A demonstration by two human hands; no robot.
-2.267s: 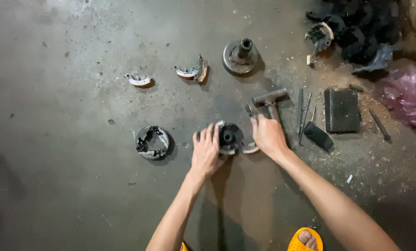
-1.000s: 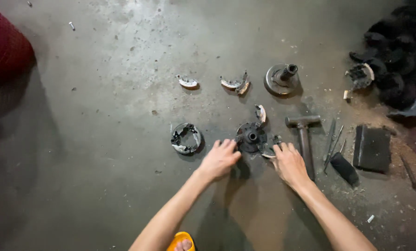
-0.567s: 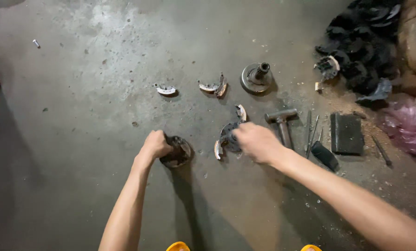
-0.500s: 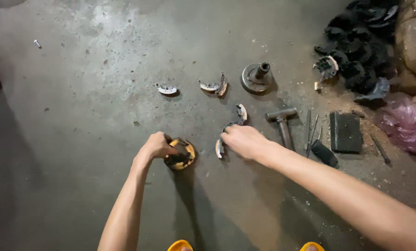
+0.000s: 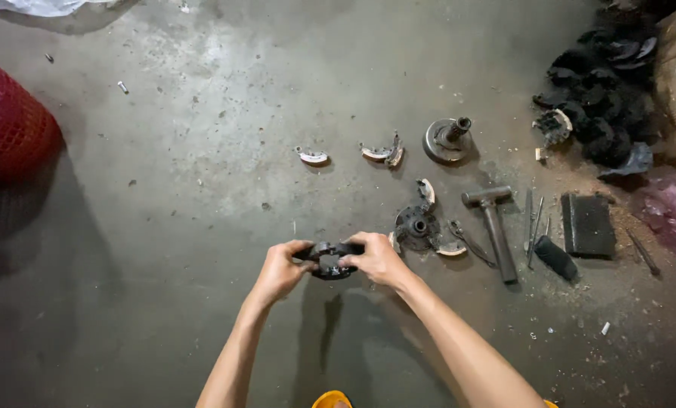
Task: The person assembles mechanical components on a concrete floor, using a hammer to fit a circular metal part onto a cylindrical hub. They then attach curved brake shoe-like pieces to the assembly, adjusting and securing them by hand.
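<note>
Both of my hands hold a dark round metal clutch part just above the concrete floor. My left hand grips its left side and my right hand grips its right side. To the right of my right hand lies a round dark hub plate with pale curved shoes around it.
A hammer lies right of the hub plate, with thin rods, a black handle and a black block beyond. Farther away sit two curved shoes, another shoe and a flanged shaft. A red mesh object stands at left, a dark parts pile at top right.
My left hand has lifted the round part off the floor and my right hand has left the hub plate and joined it on that part. The view shifted slightly.
</note>
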